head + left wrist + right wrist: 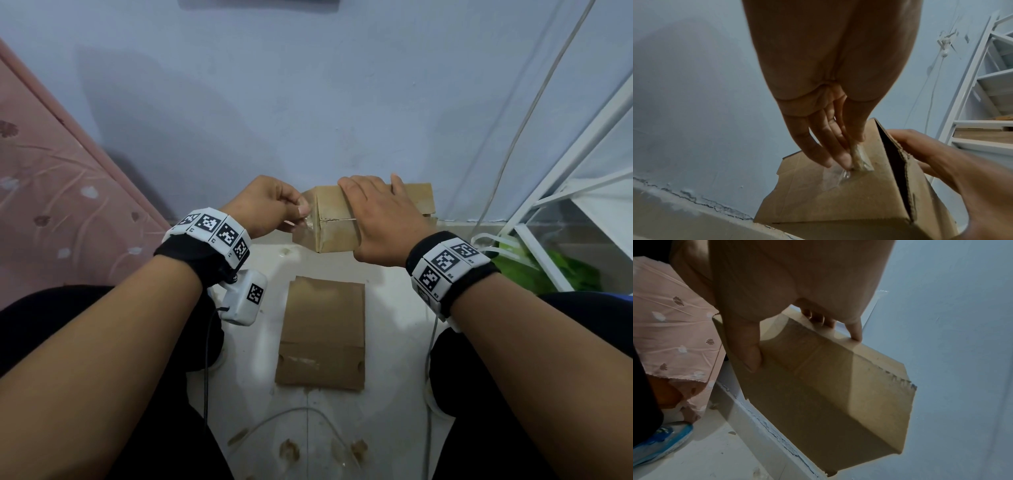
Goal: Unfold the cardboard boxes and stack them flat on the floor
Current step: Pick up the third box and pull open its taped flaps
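Looks like the tape-peeling step: the right hand grips the cardboard box while the left hand pinches its clear tape, which probably needs pulling free before the flaps can open and it joins the flattened box on the floor below both hands.

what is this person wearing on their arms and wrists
Both forearms are bare, with no sleeves. Each wrist carries a black strap ringed with white square blocks printed with black-and-white coded markers. Under the left wrist hangs a white rounded camera unit bearing one more marker, with a thin black cable trailing down from it. No gloves or rings are visible.
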Demonstrator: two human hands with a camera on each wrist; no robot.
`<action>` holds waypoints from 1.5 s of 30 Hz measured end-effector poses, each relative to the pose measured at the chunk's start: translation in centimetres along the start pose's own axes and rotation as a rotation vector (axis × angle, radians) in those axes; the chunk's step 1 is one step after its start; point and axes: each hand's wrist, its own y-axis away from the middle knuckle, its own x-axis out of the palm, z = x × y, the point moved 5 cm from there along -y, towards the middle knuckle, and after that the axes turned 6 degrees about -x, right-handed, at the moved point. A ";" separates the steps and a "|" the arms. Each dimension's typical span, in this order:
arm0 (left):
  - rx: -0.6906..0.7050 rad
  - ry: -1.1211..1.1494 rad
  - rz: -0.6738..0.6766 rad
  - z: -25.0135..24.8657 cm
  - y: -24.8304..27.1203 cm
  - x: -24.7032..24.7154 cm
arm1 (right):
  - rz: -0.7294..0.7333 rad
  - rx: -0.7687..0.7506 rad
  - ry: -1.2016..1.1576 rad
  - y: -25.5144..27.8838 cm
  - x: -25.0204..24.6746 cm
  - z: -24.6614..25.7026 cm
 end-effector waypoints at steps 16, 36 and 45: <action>0.079 -0.040 -0.123 0.4 -0.4 0.1 | 0.017 0.015 0.033 -0.1 0.2 0.0; 0.064 -0.032 -0.221 0.8 -0.3 1.0 | 0.033 0.019 0.009 -0.1 0.4 -0.1; -0.030 -0.032 -0.191 0.8 -0.1 0.6 | 0.046 0.008 -0.002 0.0 0.7 0.0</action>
